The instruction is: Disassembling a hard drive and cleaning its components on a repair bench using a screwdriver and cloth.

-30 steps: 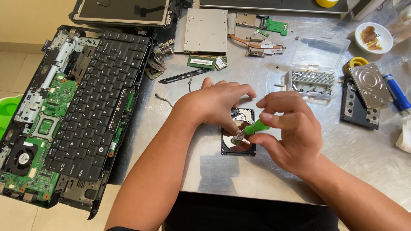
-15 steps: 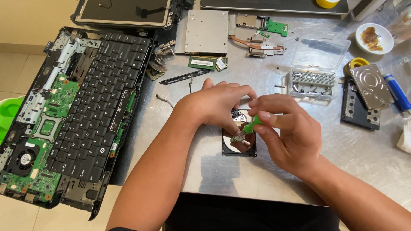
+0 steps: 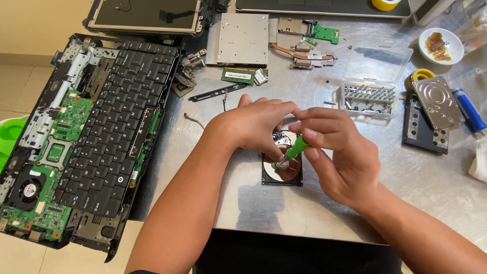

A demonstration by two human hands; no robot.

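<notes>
An opened hard disk drive [image 3: 282,172] with a shiny platter lies on the metal table [image 3: 436,193] in the middle. My left hand [image 3: 251,124] rests over its far left corner and holds it down. A green-handled screwdriver [image 3: 294,149] is pinched in my right hand [image 3: 340,152], its tip set on the platter's hub. My hands hide the drive's upper part.
A stripped laptop base with a loose keyboard [image 3: 114,122] and green circuit board [image 3: 43,167] lies at the left. A clear bit case [image 3: 370,94], a drive cover [image 3: 437,101], a blue tool [image 3: 469,109], an optical drive [image 3: 243,38] and small boards sit behind.
The screwdriver has tilted more upright over the platter hub, and my right hand's fingers have turned a little. My left hand has stayed on the drive.
</notes>
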